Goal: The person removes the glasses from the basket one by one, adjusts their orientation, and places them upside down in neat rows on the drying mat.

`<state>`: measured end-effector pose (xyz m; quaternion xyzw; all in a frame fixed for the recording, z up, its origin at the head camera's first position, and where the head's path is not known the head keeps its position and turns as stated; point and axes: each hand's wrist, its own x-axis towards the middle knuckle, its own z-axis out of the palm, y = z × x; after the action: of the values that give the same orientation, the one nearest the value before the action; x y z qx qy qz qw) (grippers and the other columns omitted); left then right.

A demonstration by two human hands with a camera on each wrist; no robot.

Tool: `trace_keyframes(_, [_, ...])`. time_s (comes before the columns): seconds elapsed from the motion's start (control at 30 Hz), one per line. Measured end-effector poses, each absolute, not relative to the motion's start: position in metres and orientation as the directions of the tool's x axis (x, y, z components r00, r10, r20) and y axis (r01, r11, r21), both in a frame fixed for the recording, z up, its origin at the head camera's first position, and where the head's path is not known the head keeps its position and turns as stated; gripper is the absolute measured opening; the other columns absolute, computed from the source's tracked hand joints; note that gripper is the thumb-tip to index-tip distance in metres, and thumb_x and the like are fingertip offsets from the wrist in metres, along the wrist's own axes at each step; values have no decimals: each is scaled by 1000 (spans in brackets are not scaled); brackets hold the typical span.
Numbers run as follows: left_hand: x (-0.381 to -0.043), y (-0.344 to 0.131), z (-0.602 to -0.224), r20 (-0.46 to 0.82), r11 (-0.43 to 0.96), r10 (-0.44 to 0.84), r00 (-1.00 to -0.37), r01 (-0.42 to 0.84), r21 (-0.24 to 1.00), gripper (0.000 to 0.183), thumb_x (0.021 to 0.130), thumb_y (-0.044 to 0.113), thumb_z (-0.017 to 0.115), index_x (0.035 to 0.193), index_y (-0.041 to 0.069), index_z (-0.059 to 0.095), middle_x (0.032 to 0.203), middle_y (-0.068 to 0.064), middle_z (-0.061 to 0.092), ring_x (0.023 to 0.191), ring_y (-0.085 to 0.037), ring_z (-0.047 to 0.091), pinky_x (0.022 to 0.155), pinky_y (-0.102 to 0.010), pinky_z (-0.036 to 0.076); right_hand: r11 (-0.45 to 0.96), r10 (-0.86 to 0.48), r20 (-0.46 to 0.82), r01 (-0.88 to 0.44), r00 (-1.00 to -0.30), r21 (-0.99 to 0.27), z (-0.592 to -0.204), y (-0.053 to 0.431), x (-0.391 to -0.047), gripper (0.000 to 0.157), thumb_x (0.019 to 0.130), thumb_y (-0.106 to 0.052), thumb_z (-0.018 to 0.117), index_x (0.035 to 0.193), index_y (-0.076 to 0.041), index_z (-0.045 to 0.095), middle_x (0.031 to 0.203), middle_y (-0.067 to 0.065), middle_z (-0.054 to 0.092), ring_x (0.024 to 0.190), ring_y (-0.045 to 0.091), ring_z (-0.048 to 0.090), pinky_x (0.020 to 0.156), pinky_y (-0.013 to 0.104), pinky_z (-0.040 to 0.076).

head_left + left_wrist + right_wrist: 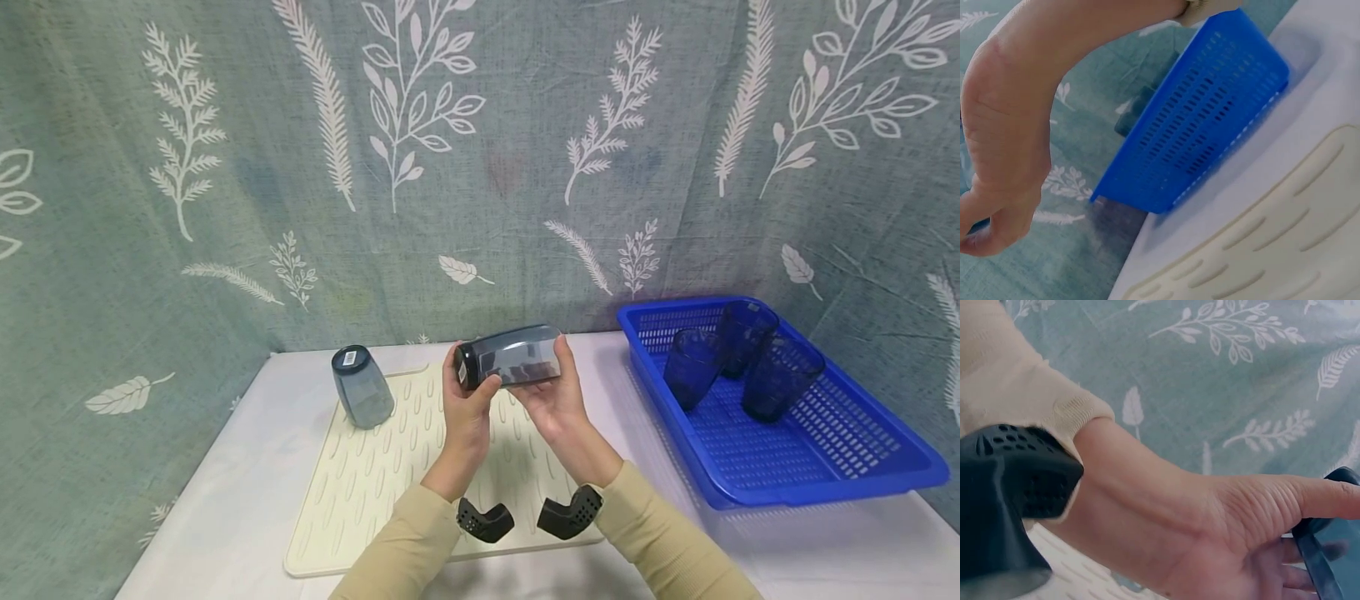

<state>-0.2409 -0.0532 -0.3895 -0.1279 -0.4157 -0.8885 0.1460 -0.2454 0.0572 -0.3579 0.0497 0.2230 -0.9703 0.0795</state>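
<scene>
A smoky grey glass tumbler (521,354) lies on its side in the air over the cream ridged mat (405,492), its dark, labelled base to the left. My left hand (465,412) grips the base end, thumb along the near side. At the rim end, my right hand (553,404) holds it with thumb and fingers around it. The right wrist view catches only a strip of the tumbler (1319,559) beyond the palm. In the left wrist view the left hand (1004,200) hides most of it. A second tumbler (363,392) stands upside down on the mat's back left corner.
To the right sits a blue perforated plastic basket (720,492) with three glass tumblers (780,379) toward its back. A white cloth (225,500) covers the table. Behind hangs a green leaf-patterned curtain (510,167). Black devices (570,512) are strapped at both wrists.
</scene>
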Motion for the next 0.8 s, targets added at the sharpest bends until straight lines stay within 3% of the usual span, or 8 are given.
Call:
trace_keyframes(0.37, [-244,-57,-380,359,-622,-193,-913,397,675,82,63,9,83,131,8,37,113,0,54,100,-11,55,87,-21,46,-934,-216,-121,241,-969,-262,-357,51,-244,76,89,-52,47,144,-12,14,142,13,20,137,26,22,109,45,24])
trace_keyframes(0.6, [-246,-61,-377,379,-588,-175,-908,406,700,86,65,11,82,136,6,33,122,0,52,108,-11,53,89,-20,44,-935,-263,-107,281,-959,-216,-360,47,-244,77,85,-57,49,142,-17,15,141,9,23,134,25,29,106,42,31])
trace_keyframes(0.8, [-248,-66,-374,397,-576,-186,-899,427,697,83,65,7,81,134,3,35,116,2,55,106,-10,53,84,-19,46,-859,-330,-119,350,-936,-373,-367,49,-239,88,84,-65,41,145,-11,7,148,20,15,138,30,19,110,39,24])
